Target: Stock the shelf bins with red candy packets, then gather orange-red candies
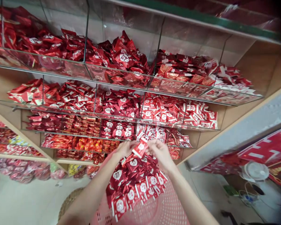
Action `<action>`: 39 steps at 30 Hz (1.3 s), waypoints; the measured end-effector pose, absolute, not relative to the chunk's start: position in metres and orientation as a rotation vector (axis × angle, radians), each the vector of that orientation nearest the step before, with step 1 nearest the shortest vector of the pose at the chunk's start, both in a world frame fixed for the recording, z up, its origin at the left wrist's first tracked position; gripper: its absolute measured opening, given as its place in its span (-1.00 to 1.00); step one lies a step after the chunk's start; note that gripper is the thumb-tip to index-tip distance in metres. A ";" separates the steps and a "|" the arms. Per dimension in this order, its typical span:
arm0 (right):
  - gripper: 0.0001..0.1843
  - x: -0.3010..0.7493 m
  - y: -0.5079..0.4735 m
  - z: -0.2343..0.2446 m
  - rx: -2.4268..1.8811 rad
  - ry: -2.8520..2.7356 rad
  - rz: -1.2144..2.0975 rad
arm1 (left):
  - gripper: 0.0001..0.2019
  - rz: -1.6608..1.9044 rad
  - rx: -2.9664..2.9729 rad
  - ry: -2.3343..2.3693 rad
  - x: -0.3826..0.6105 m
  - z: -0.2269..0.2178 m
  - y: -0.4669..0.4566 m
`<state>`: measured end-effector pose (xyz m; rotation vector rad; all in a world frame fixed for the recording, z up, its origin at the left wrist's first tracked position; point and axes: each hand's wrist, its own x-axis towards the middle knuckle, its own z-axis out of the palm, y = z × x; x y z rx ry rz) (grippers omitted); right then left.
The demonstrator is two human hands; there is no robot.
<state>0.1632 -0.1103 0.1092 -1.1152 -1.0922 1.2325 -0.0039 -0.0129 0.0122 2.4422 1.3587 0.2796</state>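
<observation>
A small red packet with white ends is held up between my two hands, over a pink basket. My left hand pinches its left side, with the fingertips partly hidden. On the right side, the closed fingers of my right hand grip the same packet. Below them, dark red packets with white heart labels are heaped in the basket. Brighter red packets with round white labels lie in a row nearer to me, on the basket's front part.
Glass-fronted shelves full of red packets rise before me. A wooden side panel bounds them at right. Bagged goods lie along the floor at left. A woven round item stands by the basket, and a white round object is at right.
</observation>
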 end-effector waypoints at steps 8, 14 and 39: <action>-0.65 0.143 -0.147 0.038 -1.284 -0.961 1.630 | -0.50 0.253 2.387 1.343 -0.007 0.019 -0.017; -0.63 0.138 -0.151 0.015 -1.262 -1.098 1.771 | -0.49 0.247 2.402 1.317 -0.007 0.021 -0.018; -0.87 0.136 -0.166 -0.016 -1.627 -1.338 2.215 | -0.45 0.140 2.497 1.391 -0.010 0.020 -0.021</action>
